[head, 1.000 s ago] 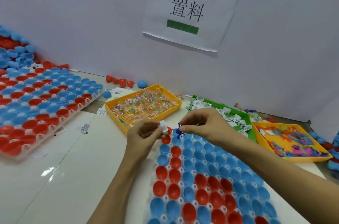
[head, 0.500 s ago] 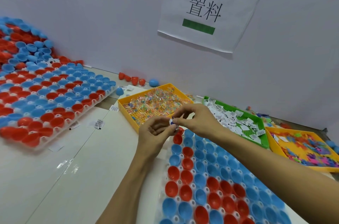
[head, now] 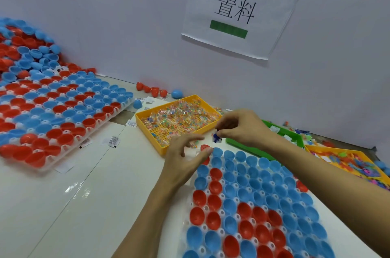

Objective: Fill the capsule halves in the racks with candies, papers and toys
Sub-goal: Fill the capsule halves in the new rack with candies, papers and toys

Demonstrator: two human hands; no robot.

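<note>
A white rack (head: 221, 232) of red and blue capsule halves lies in front of me at the lower right. My right hand (head: 242, 129) hovers above its far end and pinches a small blue toy (head: 216, 137) between thumb and fingertips. My left hand (head: 185, 156) is over the rack's far left corner, next to a red capsule half (head: 205, 148). Its index finger is straight and its thumb reaches toward that half. A white bit shows under the thumb; I cannot tell whether it is a paper slip.
A yellow tray (head: 148, 137) of wrapped candies sits beyond my hands, a green tray (head: 242, 146) of paper slips and a yellow tray (head: 316, 148) of toys to the right. A second rack (head: 52, 114), loose halves (head: 27, 46) and paper slips (head: 111, 141) lie left.
My hands have drawn apart. The left hand dropped toward the rack corner and its fingers spread out of the pinch on the white paper. The right hand still holds the blue toy.
</note>
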